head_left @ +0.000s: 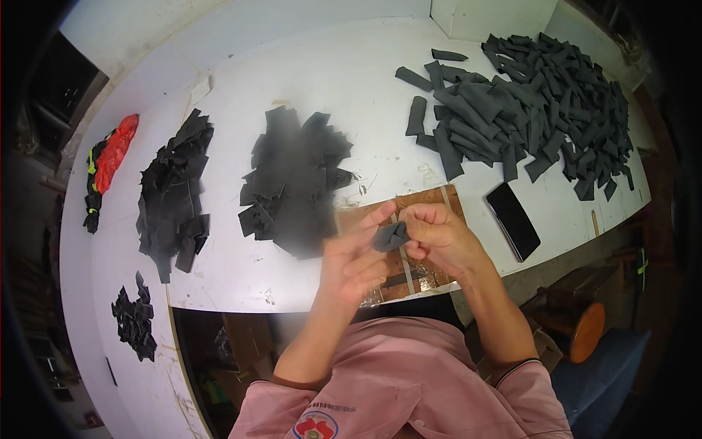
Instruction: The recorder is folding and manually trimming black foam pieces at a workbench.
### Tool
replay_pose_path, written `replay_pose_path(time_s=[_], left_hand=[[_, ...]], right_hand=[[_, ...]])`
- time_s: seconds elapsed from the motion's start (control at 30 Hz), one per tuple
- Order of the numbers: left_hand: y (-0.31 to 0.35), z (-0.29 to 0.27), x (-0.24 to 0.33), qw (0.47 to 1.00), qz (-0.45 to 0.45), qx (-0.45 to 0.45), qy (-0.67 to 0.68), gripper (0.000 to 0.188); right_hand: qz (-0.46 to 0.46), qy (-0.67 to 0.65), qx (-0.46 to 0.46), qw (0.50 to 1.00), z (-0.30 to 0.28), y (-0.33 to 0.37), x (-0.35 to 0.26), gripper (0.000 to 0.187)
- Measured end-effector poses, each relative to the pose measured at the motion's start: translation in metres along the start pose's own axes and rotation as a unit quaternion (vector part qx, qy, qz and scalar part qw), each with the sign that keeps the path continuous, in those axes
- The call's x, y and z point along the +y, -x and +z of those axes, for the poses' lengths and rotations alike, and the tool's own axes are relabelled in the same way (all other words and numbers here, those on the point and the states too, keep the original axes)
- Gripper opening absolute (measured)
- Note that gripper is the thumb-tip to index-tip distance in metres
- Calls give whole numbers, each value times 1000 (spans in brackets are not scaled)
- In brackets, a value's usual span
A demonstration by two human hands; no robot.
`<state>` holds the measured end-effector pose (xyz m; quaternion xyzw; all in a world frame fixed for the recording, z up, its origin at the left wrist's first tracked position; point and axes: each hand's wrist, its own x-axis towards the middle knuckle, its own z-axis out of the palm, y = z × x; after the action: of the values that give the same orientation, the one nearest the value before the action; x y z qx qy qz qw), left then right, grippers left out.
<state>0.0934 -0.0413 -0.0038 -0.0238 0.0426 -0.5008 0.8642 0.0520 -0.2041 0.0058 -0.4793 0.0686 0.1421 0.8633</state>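
Observation:
A small dark grey folded piece of cloth-like material (388,238) is held up between my two hands, above a brown taped board at the table's front edge. The fingers of my left hand (355,265) curl against its left side. Pinched fingers of my right hand (441,235) grip its right side near the top. Part of the piece is hidden behind the fingers. Left of my hands lies a stack of flat dark pieces (292,186). A large heap of dark grey rolled or tube-like pieces (537,110) spreads over the far right.
A black smartphone (513,222) lies right of the brown board (439,199). Farther left are another dark stack (174,201), a smaller pile (134,320) and a red plastic bag (117,152). An orange-topped stool (587,333) stands below the table at right.

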Motion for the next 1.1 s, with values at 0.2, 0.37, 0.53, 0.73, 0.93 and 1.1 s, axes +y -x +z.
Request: replay_pose_path(time_s=[0.2, 0.37, 0.53, 0.73, 0.93, 1.1], left_hand=[[10, 55, -28, 903, 160, -14, -397, 34], [10, 21, -18, 902, 148, 142, -380, 30], [1, 35, -13, 560, 345, 77, -749, 21], [1, 34, -18, 633, 424, 6, -648, 10], [5, 15, -21, 725, 388, 61, -567, 9], [-10, 39, -16, 758, 287, 22, -585, 19]], right_hand=[[-79, 97, -89, 988, 14, -8, -33, 22], [-50, 41, -77, 995, -13, -14, 13, 20], [-96, 179, 14, 979, -9, -6, 5, 19], [-349, 446, 102, 818, 33, 23, -34, 18], [-367, 645, 49, 669, 11, 14, -20, 20], [-387, 625, 88, 673, 16, 13, -19, 16]])
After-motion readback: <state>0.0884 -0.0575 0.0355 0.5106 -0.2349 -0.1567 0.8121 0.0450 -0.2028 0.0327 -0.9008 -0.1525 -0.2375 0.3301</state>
